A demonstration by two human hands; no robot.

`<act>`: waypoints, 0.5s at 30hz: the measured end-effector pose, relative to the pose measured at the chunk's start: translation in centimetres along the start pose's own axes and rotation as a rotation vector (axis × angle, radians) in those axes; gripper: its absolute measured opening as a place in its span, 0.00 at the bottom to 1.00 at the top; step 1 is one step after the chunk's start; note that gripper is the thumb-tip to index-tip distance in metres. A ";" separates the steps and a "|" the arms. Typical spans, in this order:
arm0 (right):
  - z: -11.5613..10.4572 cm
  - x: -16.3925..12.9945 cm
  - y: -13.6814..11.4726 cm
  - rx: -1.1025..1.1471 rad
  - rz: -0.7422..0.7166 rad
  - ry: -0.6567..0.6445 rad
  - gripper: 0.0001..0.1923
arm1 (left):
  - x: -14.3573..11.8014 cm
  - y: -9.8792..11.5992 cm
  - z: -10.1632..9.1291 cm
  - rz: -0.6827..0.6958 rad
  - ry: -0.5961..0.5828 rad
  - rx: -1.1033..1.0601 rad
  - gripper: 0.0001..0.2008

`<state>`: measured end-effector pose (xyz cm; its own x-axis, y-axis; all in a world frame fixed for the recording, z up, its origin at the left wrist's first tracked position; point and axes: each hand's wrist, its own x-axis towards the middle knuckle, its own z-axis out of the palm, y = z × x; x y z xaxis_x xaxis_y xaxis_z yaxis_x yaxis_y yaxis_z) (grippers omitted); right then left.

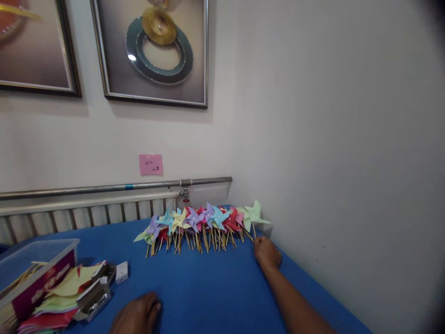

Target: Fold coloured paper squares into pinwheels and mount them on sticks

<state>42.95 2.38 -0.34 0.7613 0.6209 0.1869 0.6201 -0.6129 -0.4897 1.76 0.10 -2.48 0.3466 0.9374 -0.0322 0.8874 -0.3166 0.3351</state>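
Green pinwheel touching right hand

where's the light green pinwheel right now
In the head view, the light green pinwheel ends the pinwheel row on the right, by the wall, its stick at the right hand.

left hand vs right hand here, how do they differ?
The right hand is stretched far out, its fingers at the stick of the end green pinwheel; the left hand rests near the body, touching nothing but the blue table. Both are bare.
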 end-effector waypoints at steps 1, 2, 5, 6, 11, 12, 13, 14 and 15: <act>0.0 0.0 0.0 -0.002 -0.004 -0.003 0.17 | 0.0 0.0 0.0 0.000 -0.004 0.002 0.17; 0.1 0.0 0.0 -0.004 -0.006 -0.007 0.17 | 0.0 -0.1 0.0 0.002 -0.005 0.002 0.17; 0.2 0.1 0.0 -0.004 0.001 -0.018 0.17 | -0.1 0.0 -0.1 0.003 -0.015 -0.007 0.17; 0.2 0.1 0.0 -0.002 0.004 -0.020 0.17 | -0.1 0.1 -0.2 0.004 -0.020 -0.013 0.17; 0.3 0.2 0.0 0.019 0.028 -0.013 0.17 | -0.1 0.1 -0.2 0.022 -0.020 -0.021 0.18; 0.3 0.2 0.0 0.026 0.034 -0.010 0.17 | -0.1 0.0 -0.1 0.023 -0.020 -0.021 0.18; 0.3 0.2 0.1 0.034 0.039 -0.006 0.17 | 0.0 0.0 0.0 0.025 -0.020 -0.022 0.17; 0.3 0.2 0.1 0.044 0.044 -0.001 0.17 | 0.0 -0.1 0.0 0.025 -0.017 -0.024 0.17; 0.2 0.3 0.2 0.056 0.049 0.004 0.17 | 0.0 -0.1 0.0 0.024 -0.017 -0.025 0.17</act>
<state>43.23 2.53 -0.60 0.7911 0.5890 0.1650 0.5707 -0.6139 -0.5454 1.67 0.17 -2.56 0.3729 0.9270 -0.0396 0.8710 -0.3349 0.3595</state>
